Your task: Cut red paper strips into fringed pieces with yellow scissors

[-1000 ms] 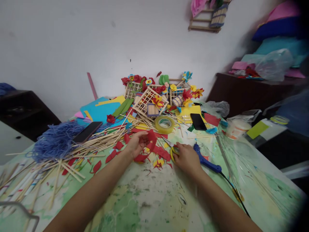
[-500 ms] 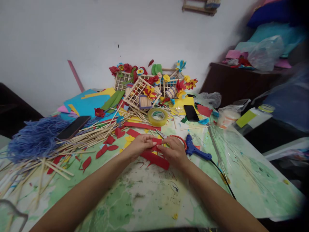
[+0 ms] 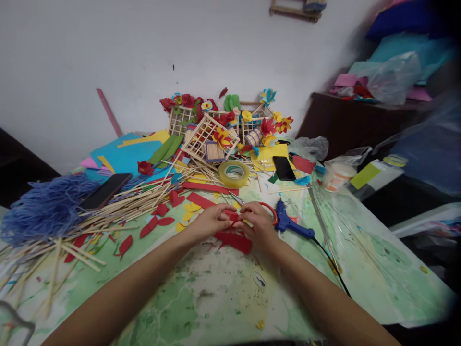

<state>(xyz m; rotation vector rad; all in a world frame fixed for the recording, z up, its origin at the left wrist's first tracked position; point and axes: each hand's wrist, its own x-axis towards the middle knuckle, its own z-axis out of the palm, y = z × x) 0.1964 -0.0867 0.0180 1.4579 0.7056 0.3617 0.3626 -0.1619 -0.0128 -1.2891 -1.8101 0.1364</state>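
Observation:
Between my two hands is a small piece of red paper (image 3: 232, 217), bent and partly covered by the fingers. My left hand (image 3: 212, 222) pinches its left side, and my right hand (image 3: 256, 222) grips its right side. Under them on the table lies a wider red paper strip (image 3: 236, 241). Scissors with red handles (image 3: 269, 209) rest just behind my right hand, partly hidden by it. To the right of that hand is a blue glue gun (image 3: 290, 222) with a black cord.
A roll of clear tape (image 3: 233, 174), a black phone (image 3: 284, 168) and stick frames with paper flowers (image 3: 212, 139) stand behind. On the left are bamboo sticks (image 3: 137, 206), blue yarn (image 3: 46, 209), another phone (image 3: 106, 191) and red paper petals (image 3: 148, 227). Thin wires (image 3: 324, 230) lie right.
The small red paper, flatter before, is now bent between my fingers. My fingers have shifted around it, while both hands stay in nearly the same place. The view has moved slightly.

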